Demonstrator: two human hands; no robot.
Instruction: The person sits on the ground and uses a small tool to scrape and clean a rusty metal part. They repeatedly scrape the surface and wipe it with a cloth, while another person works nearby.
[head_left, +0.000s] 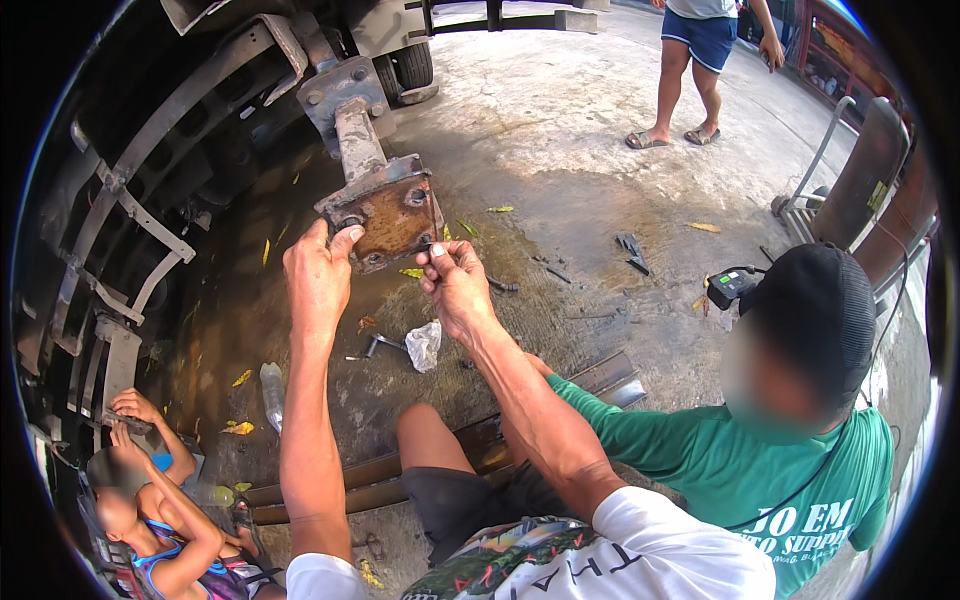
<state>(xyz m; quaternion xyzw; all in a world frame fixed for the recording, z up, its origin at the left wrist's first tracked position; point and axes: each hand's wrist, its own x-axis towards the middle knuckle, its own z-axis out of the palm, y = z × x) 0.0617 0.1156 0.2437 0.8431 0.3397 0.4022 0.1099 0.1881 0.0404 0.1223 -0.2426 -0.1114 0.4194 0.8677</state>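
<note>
In front of me a rusty square metal plate (pixel 392 222) with holes near its corners caps the end of a steel beam (pixel 358 140). My left hand (pixel 318 275) is closed on the plate's left edge, its thumb on the front beside the upper-left hole. At the lower-right corner, my right hand (pixel 457 288) pinches something small and dark between thumb and fingertips, seemingly a bolt (pixel 425 243) at the corner hole. The fingers partly cover it. The back of the plate is hidden.
Truck frame rails (pixel 150 140) curve along the left. A person in green (pixel 700 450) crouches at right, another person (pixel 175 530) sits lower left, and one stands beyond. Steel channels (pixel 380 487), a plastic bag (pixel 424 346), a bottle (pixel 271 392) and black parts (pixel 633 254) lie on wet concrete.
</note>
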